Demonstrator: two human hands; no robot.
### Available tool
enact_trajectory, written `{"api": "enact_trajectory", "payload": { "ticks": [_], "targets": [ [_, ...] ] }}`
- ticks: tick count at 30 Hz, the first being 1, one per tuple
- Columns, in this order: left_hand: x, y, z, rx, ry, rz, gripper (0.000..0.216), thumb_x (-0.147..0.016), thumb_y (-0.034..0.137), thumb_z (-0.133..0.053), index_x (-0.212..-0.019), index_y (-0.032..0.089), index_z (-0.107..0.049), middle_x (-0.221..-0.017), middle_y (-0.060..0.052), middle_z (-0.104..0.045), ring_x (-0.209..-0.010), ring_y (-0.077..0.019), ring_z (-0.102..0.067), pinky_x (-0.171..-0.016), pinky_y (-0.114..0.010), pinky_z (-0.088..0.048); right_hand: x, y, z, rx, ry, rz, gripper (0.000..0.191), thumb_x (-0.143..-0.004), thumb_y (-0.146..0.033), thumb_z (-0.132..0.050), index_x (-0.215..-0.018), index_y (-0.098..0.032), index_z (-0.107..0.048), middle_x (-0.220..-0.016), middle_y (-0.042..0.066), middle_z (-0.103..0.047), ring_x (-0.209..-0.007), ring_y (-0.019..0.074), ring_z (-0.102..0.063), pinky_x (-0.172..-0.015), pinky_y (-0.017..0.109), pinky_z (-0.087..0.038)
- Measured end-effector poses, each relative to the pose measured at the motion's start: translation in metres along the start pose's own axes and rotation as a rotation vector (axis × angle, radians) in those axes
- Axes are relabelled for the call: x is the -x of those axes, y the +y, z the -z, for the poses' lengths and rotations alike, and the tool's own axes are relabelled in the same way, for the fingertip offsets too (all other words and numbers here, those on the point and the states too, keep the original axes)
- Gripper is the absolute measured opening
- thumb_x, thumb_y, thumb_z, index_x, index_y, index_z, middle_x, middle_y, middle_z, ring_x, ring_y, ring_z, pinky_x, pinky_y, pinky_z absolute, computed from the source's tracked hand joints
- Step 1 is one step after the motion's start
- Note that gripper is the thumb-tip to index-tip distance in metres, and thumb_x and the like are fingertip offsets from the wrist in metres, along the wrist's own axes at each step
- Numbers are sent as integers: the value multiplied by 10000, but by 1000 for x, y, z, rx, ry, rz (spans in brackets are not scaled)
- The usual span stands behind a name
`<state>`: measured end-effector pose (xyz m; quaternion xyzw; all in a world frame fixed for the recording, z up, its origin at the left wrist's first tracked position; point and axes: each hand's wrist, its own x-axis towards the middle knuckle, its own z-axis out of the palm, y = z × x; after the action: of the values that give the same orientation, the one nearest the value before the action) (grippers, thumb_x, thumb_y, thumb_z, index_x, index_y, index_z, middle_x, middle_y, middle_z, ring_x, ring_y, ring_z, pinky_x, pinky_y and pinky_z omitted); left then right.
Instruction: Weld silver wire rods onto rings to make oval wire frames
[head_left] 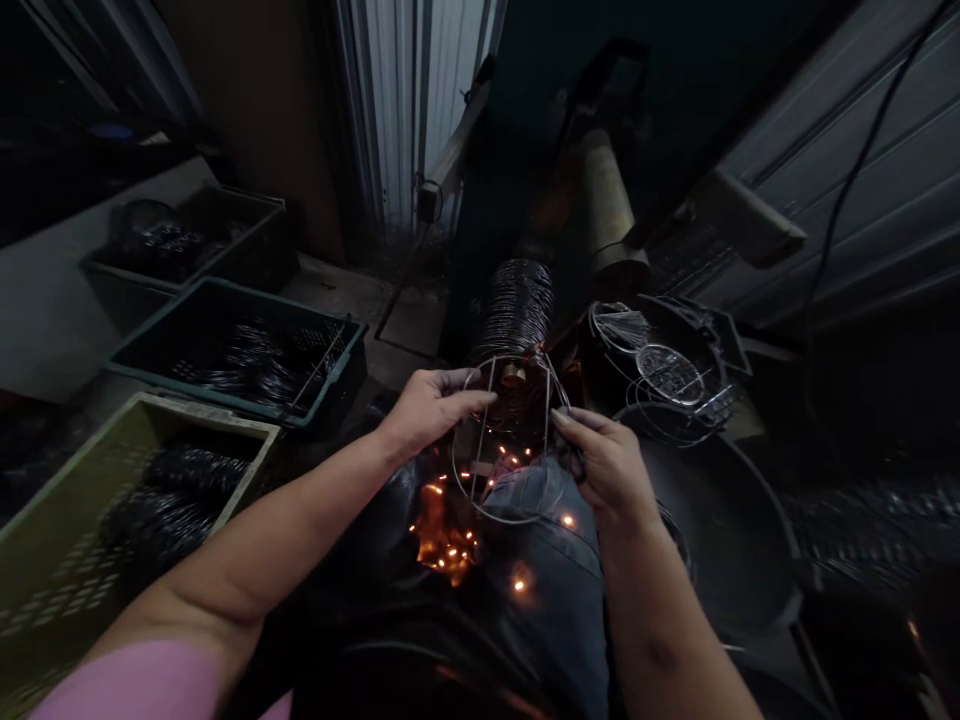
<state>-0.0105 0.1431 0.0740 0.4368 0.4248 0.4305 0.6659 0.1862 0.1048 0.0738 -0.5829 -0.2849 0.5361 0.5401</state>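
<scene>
My left hand point(442, 405) pinches the left side of a round wire frame point(517, 521), a metal ring with two straight wires across it. On the ring's right side my right hand point(600, 450) is closed, and some thin wires stick up by its fingertips. The frame's upper part is at a copper-coloured electrode tip point(514, 375) of a machine. Bright sparks point(450, 545) fly below it, over my lap in blue jeans point(559, 540). Behind the tip stands a stack of dark wire rings point(517, 305).
At left stand a yellow crate point(45, 500), a green crate point(202, 390) and a grey crate point(127, 275), with dark wire parts inside. Right of the machine are a black basin point(750, 530) and a container of wire pieces point(671, 372). A metal cylinder point(607, 200) rises behind.
</scene>
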Motion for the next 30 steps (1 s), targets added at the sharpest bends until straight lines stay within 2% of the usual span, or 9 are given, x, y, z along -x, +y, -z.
{"api": "enact_trajectory", "payload": {
  "ticks": [3,7,10,15,19,25,28,30],
  "targets": [
    [-2,-9,-6,-109,-58,-5,342,-632,217,-748,-966,160,-700,-832,-31,-702,-719,-131,-623,-682,-235,-494,14,14,11,-13,64,27,334,-502,-330,-828,-698,-113,-668,-485,-22,-520,-380,55,-421,-340,153,-319],
    [-6,-11,-17,-132,-115,41,285,-637,164,-727,-921,156,-712,-700,-6,-681,-621,-110,-601,-621,-220,-480,21,22,26,15,125,46,366,-531,-357,-821,-759,-112,-673,-470,-30,-504,-333,40,-357,-305,151,-245],
    [-12,-6,-26,-109,-122,73,280,-617,136,-730,-897,141,-717,-663,-4,-670,-594,-110,-592,-606,-223,-478,17,18,33,28,133,51,374,-539,-356,-820,-774,-107,-669,-466,-28,-503,-319,36,-343,-294,148,-216],
    [-29,-1,-36,-136,-108,25,375,-575,176,-761,-944,129,-712,-770,-36,-688,-701,-147,-617,-671,-247,-488,6,1,37,6,157,34,403,-475,-347,-848,-731,-101,-658,-467,-14,-522,-316,49,-381,-290,152,-266],
    [-41,-1,-40,-180,-85,34,381,-559,196,-767,-926,113,-708,-692,-30,-661,-619,-130,-585,-610,-248,-479,-1,-7,37,24,189,47,438,-420,-333,-865,-723,-100,-650,-458,-18,-523,-296,42,-358,-275,156,-267],
    [-46,2,-43,-215,-62,9,343,-533,207,-778,-850,99,-704,-611,-3,-613,-547,-98,-539,-566,-237,-457,-6,-13,37,-1,208,29,468,-361,-304,-881,-706,-95,-644,-483,-3,-547,-336,61,-423,-283,149,-312],
    [-46,2,-43,-182,-88,7,308,-546,195,-767,-832,100,-701,-638,-9,-619,-571,-98,-547,-599,-249,-466,-3,-13,36,-8,213,6,476,-341,-288,-878,-710,-92,-651,-503,2,-556,-367,72,-453,-305,158,-355],
    [-46,1,-40,-173,-133,-9,290,-574,196,-749,-846,104,-707,-681,-25,-638,-619,-116,-573,-651,-270,-479,0,-12,34,-10,213,15,470,-345,-294,-871,-709,-94,-651,-496,-3,-549,-354,69,-436,-296,161,-332]
  ]
}}
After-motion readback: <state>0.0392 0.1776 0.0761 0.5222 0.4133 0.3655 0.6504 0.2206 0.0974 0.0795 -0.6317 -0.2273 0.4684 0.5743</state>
